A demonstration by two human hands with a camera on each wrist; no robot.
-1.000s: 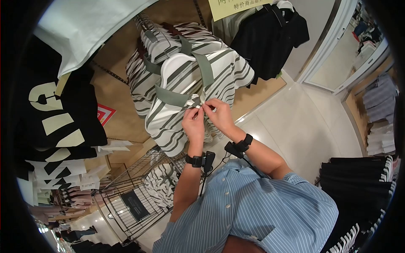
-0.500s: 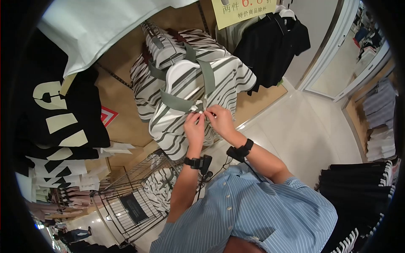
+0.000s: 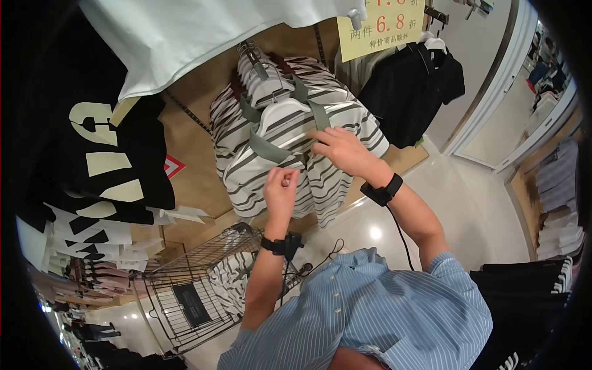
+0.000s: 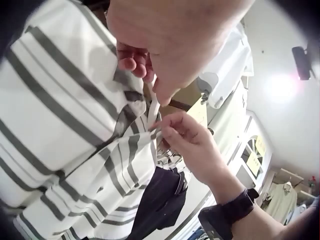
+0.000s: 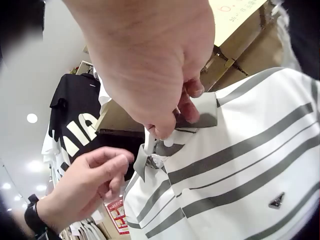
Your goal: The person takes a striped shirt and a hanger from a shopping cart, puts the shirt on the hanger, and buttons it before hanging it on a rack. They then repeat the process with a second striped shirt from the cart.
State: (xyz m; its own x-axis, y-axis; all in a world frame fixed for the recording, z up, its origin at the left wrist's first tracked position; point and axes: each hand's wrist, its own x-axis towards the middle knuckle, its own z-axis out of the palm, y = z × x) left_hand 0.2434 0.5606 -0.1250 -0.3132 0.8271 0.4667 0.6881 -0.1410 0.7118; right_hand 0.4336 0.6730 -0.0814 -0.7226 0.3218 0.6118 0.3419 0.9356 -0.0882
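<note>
A striped shirt (image 3: pixel 265 176) with a grey-green collar (image 3: pixel 271 151) hangs on a white hanger (image 3: pixel 280 111). My right hand (image 3: pixel 348 153) is at its collar; in the right wrist view that hand (image 5: pixel 150 65) pinches the collar edge (image 5: pixel 206 112) beside the neck opening. Below the collar, my left hand (image 3: pixel 280 194) is apart from the cloth, its fingers loosely bent. Nothing shows in the left hand (image 5: pixel 95 177) in the right wrist view. The left wrist view shows the right hand (image 4: pixel 192 147) at the edge of the shirt (image 4: pixel 50 100).
More striped shirts (image 3: pixel 223 117) hang behind. A wire cart (image 3: pixel 179 320) holding striped cloth (image 3: pixel 231 280) stands below left. Black shirts hang left (image 3: pixel 142 148) and right (image 3: pixel 410 92). A yellow sign (image 3: pixel 379 34) is above, and a pale garment (image 3: pixel 185 37) hangs at upper left.
My hands have moved apart from where they met at the collar front. The left let go; the right moved up and right along the collar. The head view has shifted, and the neck opening hangs looser.
</note>
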